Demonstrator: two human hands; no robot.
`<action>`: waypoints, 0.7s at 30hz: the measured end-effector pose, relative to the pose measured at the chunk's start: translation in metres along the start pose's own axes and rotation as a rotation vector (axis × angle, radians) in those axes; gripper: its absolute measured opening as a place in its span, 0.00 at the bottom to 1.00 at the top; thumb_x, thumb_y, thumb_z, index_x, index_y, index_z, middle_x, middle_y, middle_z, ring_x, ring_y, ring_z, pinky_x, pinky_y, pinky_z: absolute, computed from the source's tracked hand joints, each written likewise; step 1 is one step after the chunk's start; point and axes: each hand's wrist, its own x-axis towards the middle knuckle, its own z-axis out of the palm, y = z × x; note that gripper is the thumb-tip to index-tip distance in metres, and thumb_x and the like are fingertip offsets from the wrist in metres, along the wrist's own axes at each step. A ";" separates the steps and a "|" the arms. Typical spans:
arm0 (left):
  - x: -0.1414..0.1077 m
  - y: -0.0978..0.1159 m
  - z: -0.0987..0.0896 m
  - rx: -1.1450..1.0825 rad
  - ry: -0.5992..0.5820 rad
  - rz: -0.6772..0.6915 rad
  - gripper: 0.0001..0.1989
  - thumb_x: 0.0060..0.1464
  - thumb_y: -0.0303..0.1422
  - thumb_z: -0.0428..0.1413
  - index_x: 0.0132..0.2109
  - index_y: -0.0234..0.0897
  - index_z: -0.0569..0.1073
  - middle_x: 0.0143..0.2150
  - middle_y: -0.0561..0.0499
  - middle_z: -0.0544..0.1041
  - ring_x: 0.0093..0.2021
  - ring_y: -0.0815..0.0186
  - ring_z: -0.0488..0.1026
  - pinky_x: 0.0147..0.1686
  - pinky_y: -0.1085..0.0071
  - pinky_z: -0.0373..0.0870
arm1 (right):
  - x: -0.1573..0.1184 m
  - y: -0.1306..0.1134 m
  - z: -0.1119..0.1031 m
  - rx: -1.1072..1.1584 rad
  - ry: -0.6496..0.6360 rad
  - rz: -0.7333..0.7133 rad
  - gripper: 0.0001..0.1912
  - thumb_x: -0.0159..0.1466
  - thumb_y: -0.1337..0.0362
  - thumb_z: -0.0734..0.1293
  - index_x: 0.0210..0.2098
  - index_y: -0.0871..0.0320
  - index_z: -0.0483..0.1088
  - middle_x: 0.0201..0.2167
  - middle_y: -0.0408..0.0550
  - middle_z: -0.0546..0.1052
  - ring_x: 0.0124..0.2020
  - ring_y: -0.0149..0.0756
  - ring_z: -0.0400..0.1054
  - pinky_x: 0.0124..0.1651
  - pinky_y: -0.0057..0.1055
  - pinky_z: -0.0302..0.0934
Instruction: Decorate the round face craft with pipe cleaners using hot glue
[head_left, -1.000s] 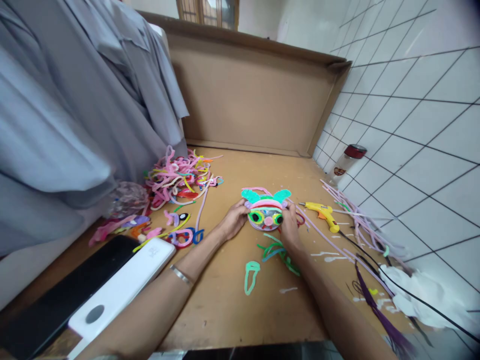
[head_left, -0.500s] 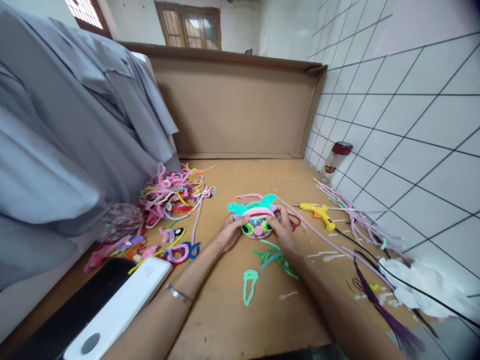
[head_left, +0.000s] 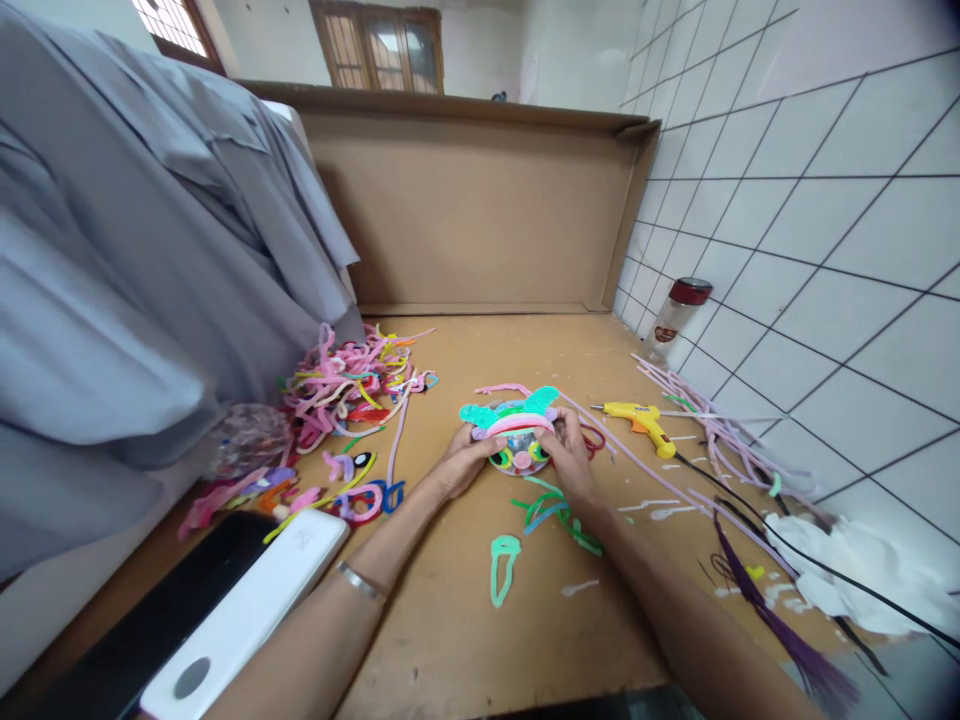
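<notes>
Along the right, white wall tiles (head_left: pixel 810 240); at far edge of tan counter (head_left: pixel 450 640), upright cardboard panel (head_left: pixel 480 210) with folded borders. At left, draped grey cloth (head_left: pixel 150 260).

Near middle of counter: pipe-cleaner animal face (head_left: pixel 521 460), with teal ears, pink-and-red brow bands, green-and-yellow eyes with black centres, pink nose. Gripped at left edge by left hand (head_left: pixel 459 465), at right edge by right hand (head_left: pixel 573 462). Fingers of both hands closed on the rim, thumbs over the front, remaining fingers partly hidden. Cannot tell whether lifted or touching the counter.

Just right of right hand: dark red loop (head_left: pixel 596 438). Nearer: green stems (head_left: pixel 551 497), partly behind right forearm; then mint-green loop (head_left: pixel 502 570), flat.

Farther right: yellow glue gun (head_left: pixel 643 425), nozzle toward left; lilac stems (head_left: pixel 720 440) by the wall; clear jar (head_left: pixel 670 322) with dark red lid; near right, purple tassel (head_left: pixel 780 625) and crumpled white tissue (head_left: pixel 855 570).

Left: tangled heap of mostly pink pipe cleaners (head_left: pixel 345 385); nearer, white slab-shaped device (head_left: pixel 255 610) beside black flat object (head_left: pixel 165 610). On left wrist, silver bracelet (head_left: pixel 358 580).
</notes>
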 end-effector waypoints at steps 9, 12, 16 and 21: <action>0.000 0.002 0.004 -0.004 -0.007 -0.015 0.34 0.42 0.34 0.68 0.58 0.36 0.71 0.53 0.42 0.78 0.56 0.49 0.73 0.60 0.55 0.63 | -0.001 -0.004 0.002 -0.001 0.041 0.019 0.14 0.58 0.58 0.68 0.41 0.52 0.62 0.35 0.40 0.72 0.37 0.35 0.67 0.41 0.31 0.63; 0.000 0.004 0.006 -0.022 -0.017 -0.022 0.33 0.44 0.38 0.67 0.58 0.36 0.72 0.53 0.42 0.78 0.56 0.49 0.73 0.59 0.56 0.63 | -0.001 -0.005 0.003 0.007 0.053 0.028 0.14 0.57 0.57 0.68 0.40 0.52 0.62 0.35 0.40 0.72 0.37 0.35 0.68 0.42 0.31 0.63; 0.001 0.004 0.007 0.008 0.001 -0.012 0.33 0.44 0.39 0.67 0.57 0.36 0.72 0.54 0.43 0.78 0.57 0.49 0.72 0.60 0.56 0.62 | -0.001 -0.004 0.003 0.010 0.053 0.033 0.14 0.57 0.58 0.68 0.41 0.52 0.62 0.36 0.41 0.73 0.39 0.36 0.68 0.42 0.32 0.64; 0.004 -0.003 0.002 0.077 0.079 0.025 0.33 0.43 0.40 0.67 0.57 0.35 0.72 0.53 0.42 0.78 0.57 0.50 0.72 0.61 0.55 0.61 | 0.001 -0.001 0.003 0.017 0.055 0.031 0.15 0.57 0.57 0.68 0.41 0.51 0.63 0.37 0.41 0.74 0.39 0.36 0.69 0.43 0.33 0.64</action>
